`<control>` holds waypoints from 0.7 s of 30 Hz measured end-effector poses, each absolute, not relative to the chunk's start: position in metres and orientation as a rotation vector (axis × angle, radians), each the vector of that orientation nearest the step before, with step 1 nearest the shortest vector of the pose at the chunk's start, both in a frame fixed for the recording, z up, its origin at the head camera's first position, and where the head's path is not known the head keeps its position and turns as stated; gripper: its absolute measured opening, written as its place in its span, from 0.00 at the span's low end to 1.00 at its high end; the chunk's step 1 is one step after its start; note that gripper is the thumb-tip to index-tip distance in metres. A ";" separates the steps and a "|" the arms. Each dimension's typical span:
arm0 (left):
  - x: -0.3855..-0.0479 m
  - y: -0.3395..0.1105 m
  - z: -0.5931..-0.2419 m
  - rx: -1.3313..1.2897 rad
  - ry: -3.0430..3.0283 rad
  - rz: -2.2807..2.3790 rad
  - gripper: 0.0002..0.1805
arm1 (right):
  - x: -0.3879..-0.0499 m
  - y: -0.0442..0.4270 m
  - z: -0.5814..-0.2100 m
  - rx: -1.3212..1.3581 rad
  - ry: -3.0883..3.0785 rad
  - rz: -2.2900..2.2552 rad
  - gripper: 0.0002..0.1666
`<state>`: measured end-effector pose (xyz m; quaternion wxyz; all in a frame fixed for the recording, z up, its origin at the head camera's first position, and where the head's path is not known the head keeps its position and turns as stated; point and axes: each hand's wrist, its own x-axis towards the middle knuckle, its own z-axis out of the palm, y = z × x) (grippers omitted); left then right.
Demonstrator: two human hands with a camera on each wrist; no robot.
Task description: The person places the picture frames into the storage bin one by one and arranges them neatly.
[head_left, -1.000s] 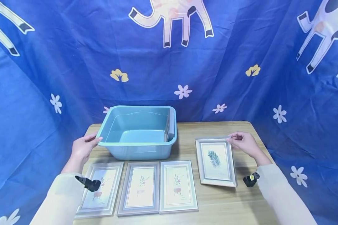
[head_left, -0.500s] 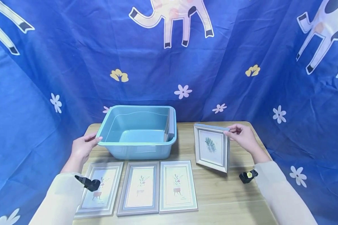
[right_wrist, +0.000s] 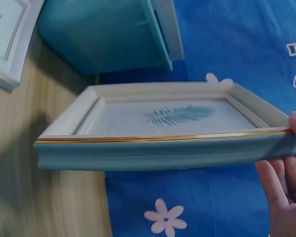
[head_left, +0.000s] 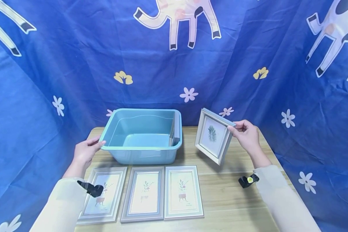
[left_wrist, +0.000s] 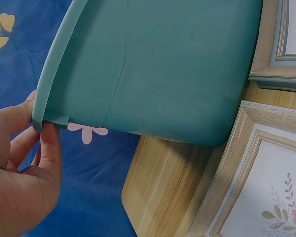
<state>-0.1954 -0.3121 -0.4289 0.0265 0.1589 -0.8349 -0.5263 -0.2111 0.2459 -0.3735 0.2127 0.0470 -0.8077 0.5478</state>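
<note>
The right hand (head_left: 246, 133) pinches the top right corner of a framed leaf picture (head_left: 212, 137), which hangs tilted above the table, right of a blue basin (head_left: 139, 156). In the right wrist view, fingers (right_wrist: 276, 190) hold one end of that frame (right_wrist: 172, 155). The left hand (head_left: 85, 153) grips the basin's left rim; the left wrist view shows its thumb and fingers (left_wrist: 50, 153) around the rim (left_wrist: 48, 79). Inside the basin, another frame (head_left: 176, 127) stands on edge against the right wall.
Three framed plant pictures lie in a row along the near side of the wooden table (head_left: 229, 203): left (head_left: 120, 199), middle (head_left: 159, 199) and right (head_left: 198, 199). A blue patterned cloth (head_left: 150, 77) hangs behind and at both sides.
The right hand has raised the leaf picture off the table and moved it back and leftward, tilting it. The left hand and the basin have stayed in place.
</note>
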 end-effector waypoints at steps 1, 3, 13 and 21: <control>-0.195 -0.312 -0.429 0.492 -2.576 -1.630 0.33 | -0.208 0.242 -0.369 0.129 -2.216 1.525 0.15; -0.196 -0.312 -0.429 0.497 -2.575 -1.629 0.33 | -0.204 0.234 -0.359 0.134 -2.156 1.537 0.15; -0.194 -0.310 -0.430 0.490 -2.567 -1.631 0.33 | -0.193 0.203 -0.327 0.165 -1.952 1.389 0.13; -0.195 -0.311 -0.432 0.479 -2.536 -1.642 0.31 | -0.212 0.192 -0.329 0.145 -1.805 1.454 0.16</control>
